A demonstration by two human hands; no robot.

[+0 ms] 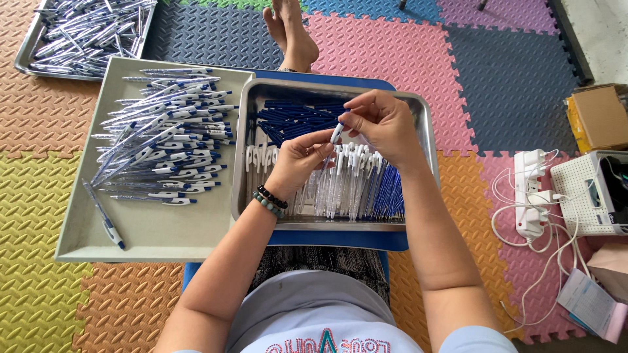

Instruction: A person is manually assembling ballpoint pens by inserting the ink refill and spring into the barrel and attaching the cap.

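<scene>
A white and blue pen point(336, 133) is being gripped over the steel tray point(424, 124) by both hands. Its lower part is being pinched by the fingers of the left hand point(299, 159), while its tip is being nipped by the right hand point(384, 121). Clear barrels point(340, 186) are being kept inside the steel tray, and finished pens point(167, 131) are being heaped on the grey tray point(157, 232) left of it.

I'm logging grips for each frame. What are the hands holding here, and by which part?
Both hands hold one pen: left hand fingers at its lower barrel, right hand fingers at its top end.
</scene>
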